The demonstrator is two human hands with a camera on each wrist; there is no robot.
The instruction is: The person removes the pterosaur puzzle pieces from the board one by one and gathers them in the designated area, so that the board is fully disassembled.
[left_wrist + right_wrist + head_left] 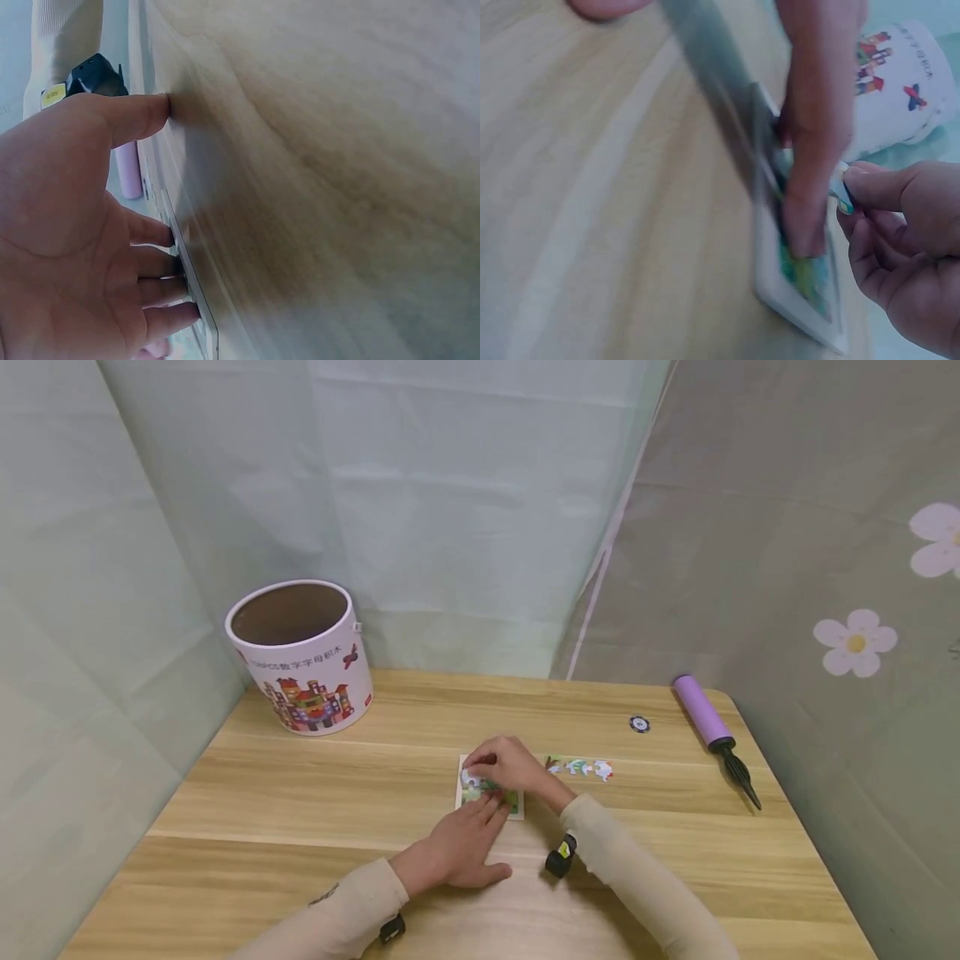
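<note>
A small jigsaw puzzle board [459, 793] with a pale rim lies on the wooden table. My left hand [465, 850] rests on its near part, fingers nearly straight, with the fingertips on the picture and the thumb out to the side. In the left wrist view, fingertips [187, 315] touch the board's edge and the thumb tip meets the tabletop. Over the far left part of the board is my right hand [512, 765]. Its thumb and forefinger pinch a puzzle piece [842, 196], seen in the right wrist view. My hands hide much of the picture.
Several loose puzzle pieces [577, 767] lie just right of the board. A round chip [640, 724] and a purple hand pump [703, 712] are farther right. At the back left stands a white bucket [315, 685]. Curtains [480, 527] hang behind the table.
</note>
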